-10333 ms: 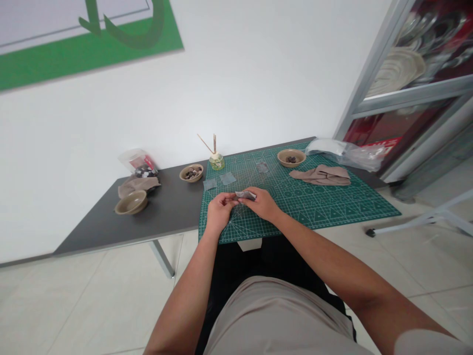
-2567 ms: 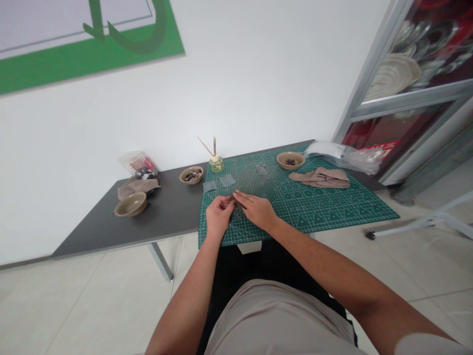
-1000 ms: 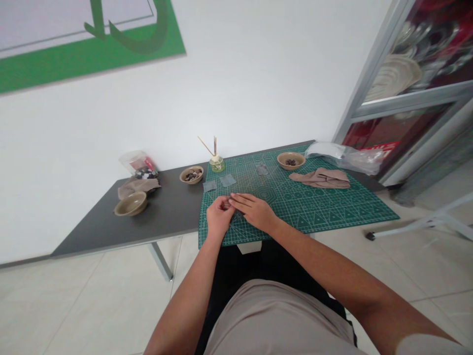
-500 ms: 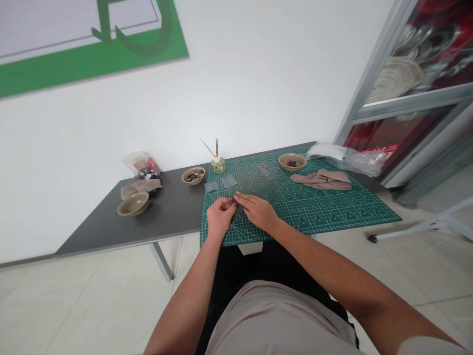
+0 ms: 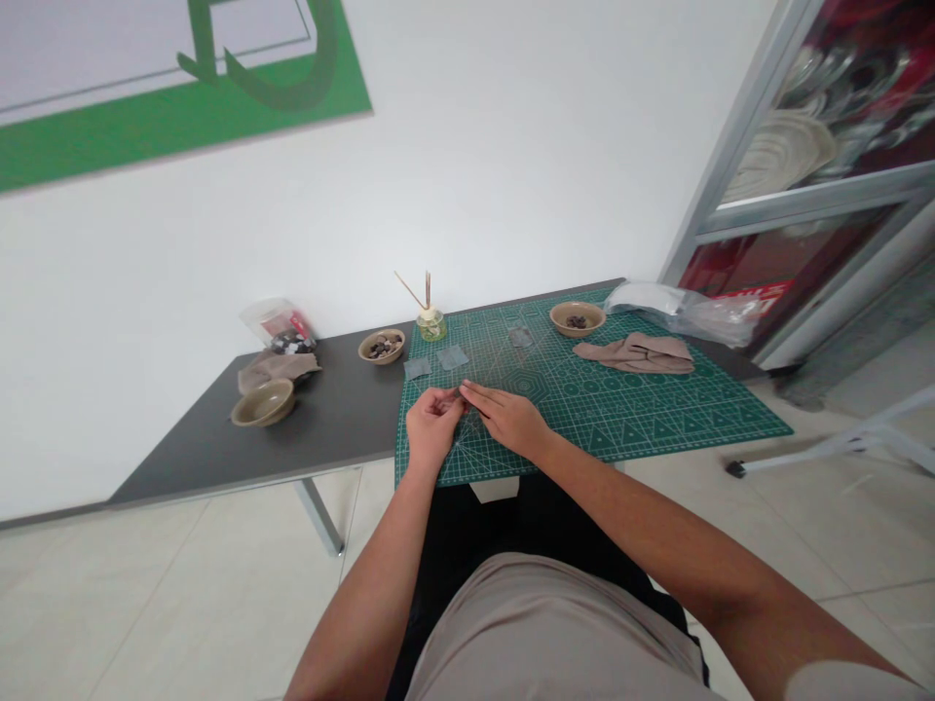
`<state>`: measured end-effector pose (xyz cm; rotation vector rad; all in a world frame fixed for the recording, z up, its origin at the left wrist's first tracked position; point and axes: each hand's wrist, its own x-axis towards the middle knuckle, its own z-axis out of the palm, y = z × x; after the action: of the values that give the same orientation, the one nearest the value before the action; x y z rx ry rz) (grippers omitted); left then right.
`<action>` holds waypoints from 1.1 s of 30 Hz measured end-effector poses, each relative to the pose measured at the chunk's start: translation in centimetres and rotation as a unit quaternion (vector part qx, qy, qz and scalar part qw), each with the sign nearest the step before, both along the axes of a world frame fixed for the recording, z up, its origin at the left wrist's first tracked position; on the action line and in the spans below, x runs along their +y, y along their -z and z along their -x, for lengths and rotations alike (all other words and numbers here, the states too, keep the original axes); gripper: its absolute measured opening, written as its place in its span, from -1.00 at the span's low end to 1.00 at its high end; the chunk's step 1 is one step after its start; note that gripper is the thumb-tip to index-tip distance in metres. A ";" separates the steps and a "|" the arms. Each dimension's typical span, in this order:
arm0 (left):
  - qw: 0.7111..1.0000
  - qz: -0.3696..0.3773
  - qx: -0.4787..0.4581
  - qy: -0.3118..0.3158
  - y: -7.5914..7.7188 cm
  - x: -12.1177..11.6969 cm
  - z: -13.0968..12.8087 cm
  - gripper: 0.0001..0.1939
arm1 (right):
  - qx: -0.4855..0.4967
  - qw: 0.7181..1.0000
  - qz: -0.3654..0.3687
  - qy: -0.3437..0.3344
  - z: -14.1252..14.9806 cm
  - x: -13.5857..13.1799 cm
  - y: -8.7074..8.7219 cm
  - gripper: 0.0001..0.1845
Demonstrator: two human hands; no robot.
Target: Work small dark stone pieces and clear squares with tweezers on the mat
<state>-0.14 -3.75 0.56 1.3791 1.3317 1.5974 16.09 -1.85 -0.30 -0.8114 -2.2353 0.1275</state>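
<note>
My left hand (image 5: 430,433) and my right hand (image 5: 513,423) meet over the near left part of the green cutting mat (image 5: 620,419). The fingers of both are closed, tips together, around something small and partly dark that they mostly hide. Just beyond them lie two small, flat, clear plastic pieces, a larger piece (image 5: 453,357) and a smaller piece (image 5: 417,369). Farther right on the mat rests another clear piece (image 5: 521,337), which looks like a little bag.
A bowl of pebbles (image 5: 382,347) and a reed diffuser (image 5: 431,324) stand at the back. To the right are another bowl (image 5: 578,319) with dark bits, a brown cloth (image 5: 639,353) and a plastic bag (image 5: 683,310). A third bowl (image 5: 264,403) sits left on the grey table (image 5: 336,419).
Both hands stay together in nearly the same spot, with only a slight shift of the fingers. The things on the table have not moved.
</note>
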 end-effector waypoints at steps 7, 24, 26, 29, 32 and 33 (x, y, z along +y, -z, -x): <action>1.000 -0.020 -0.023 -0.006 0.0 0.2 0.2 -0.79 | 0.165 0.967 0.107 0.164 0.0 0.6 -0.6 -0.64; 0.960 -0.071 0.271 0.009 -0.1 -0.3 -0.2 -0.90 | 0.192 0.949 0.251 -0.007 0.1 0.1 -1.8 -0.77; 0.951 -0.086 0.296 0.009 -0.3 -0.3 -0.3 -0.90 | 0.232 0.929 0.288 -0.023 0.1 0.3 -1.7 -0.78; 0.943 -0.067 0.327 0.010 -0.9 -0.1 -0.1 -0.73 | 0.275 0.916 0.292 -0.012 -0.5 1.1 -1.9 -0.75; 0.901 -0.052 0.428 0.048 -1.4 0.1 -0.1 -0.66 | 0.232 0.937 0.262 0.014 -1.6 2.2 -2.6 -0.79; 0.880 -0.050 0.466 0.072 -1.5 0.0 -0.1 -0.66 | 0.201 0.946 0.252 0.019 -2.0 2.5 -2.9 -0.83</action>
<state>-0.06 -3.74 2.06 2.4106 1.5884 0.8849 18.08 0.69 2.55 -0.9892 -1.8117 0.8006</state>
